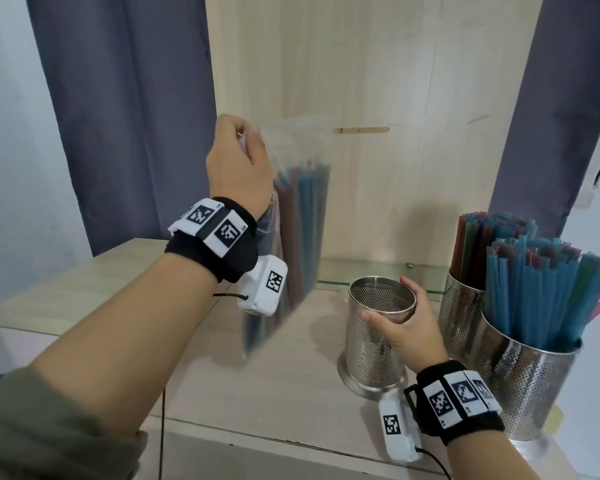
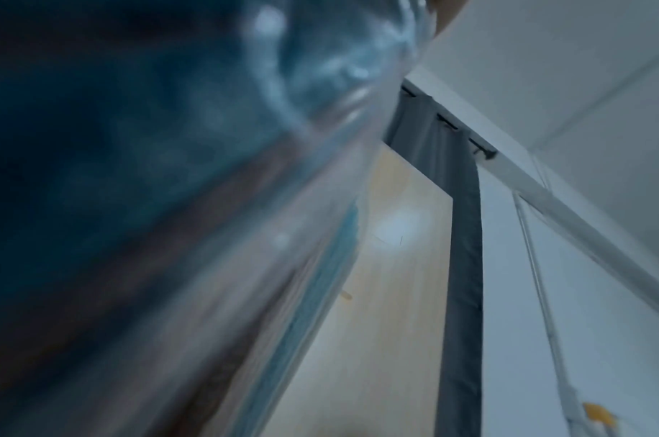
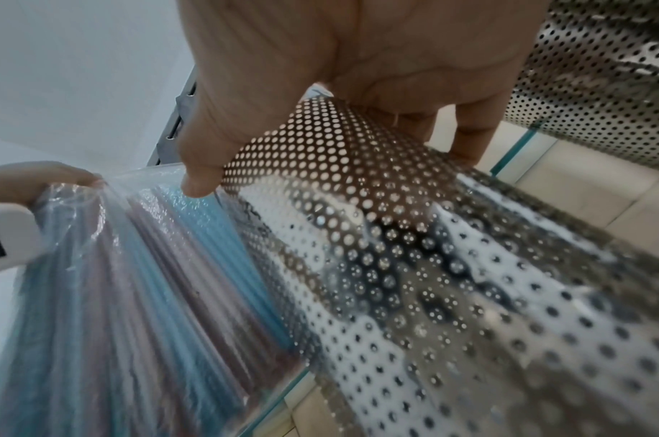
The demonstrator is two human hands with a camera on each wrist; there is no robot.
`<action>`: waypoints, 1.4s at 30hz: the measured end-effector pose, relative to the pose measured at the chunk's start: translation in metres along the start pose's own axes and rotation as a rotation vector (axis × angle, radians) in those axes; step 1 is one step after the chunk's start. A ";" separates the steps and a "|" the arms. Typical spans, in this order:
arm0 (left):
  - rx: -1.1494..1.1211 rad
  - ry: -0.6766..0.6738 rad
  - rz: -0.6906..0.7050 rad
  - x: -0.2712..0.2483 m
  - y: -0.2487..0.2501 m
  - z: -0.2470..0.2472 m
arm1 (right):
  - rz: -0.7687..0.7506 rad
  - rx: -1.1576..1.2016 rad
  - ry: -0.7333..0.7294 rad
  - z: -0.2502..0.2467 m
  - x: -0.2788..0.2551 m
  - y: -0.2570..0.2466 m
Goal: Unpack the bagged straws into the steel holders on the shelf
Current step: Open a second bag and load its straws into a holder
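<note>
Both hands are holding something: the left hand (image 1: pixel 238 161) is pinching the top of a clear bag of straws (image 1: pixel 300 216) and keeping it raised above the wooden shelf (image 1: pixel 274 386), so the bag is hanging nearly upright with its lower end just clear of the surface, blurred in the head view. Blue and reddish straws are filling the bag, their tops sitting below the pinched plastic. In the left wrist view the bag (image 2: pixel 171 192) is covering most of the picture as a blur. The right hand (image 1: pixel 407 327) is wrapping thumb and fingers around the rim of an empty perforated steel holder (image 1: pixel 374 344), which is standing upright on the shelf just right of the bag; the right wrist view is showing the thumb (image 3: pixel 208 153) pressing against the holder's punched wall (image 3: pixel 414 266), with the bag (image 3: pixel 141 281) close beside it. Farther right, two more steel holders are standing on the shelf, the nearer filled holder (image 1: pixel 523 386) packed mostly with blue straws and the rear filled holder (image 1: pixel 459 317) holding red, green and blue ones. A glass ledge (image 1: pixel 378 271) is lying behind the empty holder, against a pale wood panel (image 1: pixel 361 116), and grey curtains (image 1: pixel 125 116) are hanging on either side.
</note>
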State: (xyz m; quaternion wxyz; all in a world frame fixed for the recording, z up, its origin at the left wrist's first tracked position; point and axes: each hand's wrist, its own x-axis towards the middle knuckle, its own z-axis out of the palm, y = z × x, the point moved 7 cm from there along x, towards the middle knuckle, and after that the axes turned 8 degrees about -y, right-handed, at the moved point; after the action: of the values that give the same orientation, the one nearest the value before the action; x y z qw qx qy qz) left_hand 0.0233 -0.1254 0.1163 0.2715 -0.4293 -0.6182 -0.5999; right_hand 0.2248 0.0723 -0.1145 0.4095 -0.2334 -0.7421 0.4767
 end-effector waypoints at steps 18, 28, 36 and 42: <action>-0.300 -0.245 -0.434 -0.067 -0.043 0.053 | 0.073 -0.020 -0.034 -0.004 -0.005 -0.001; -0.779 -0.643 -0.646 -0.104 -0.052 0.065 | -0.264 -0.485 0.063 0.036 -0.043 -0.091; -0.724 -0.815 -0.628 -0.149 -0.026 0.084 | 0.064 0.112 -0.386 0.091 0.006 -0.071; -0.622 -0.777 -0.481 -0.141 -0.028 0.074 | 0.000 0.139 -0.409 0.072 0.006 -0.091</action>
State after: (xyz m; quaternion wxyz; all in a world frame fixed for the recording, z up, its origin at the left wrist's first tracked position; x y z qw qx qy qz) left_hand 0.0807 -0.0794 -0.0276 -0.2607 -0.5257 -0.5473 -0.5967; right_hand 0.1654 0.0001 -0.0458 0.2653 -0.1031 -0.7750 0.5642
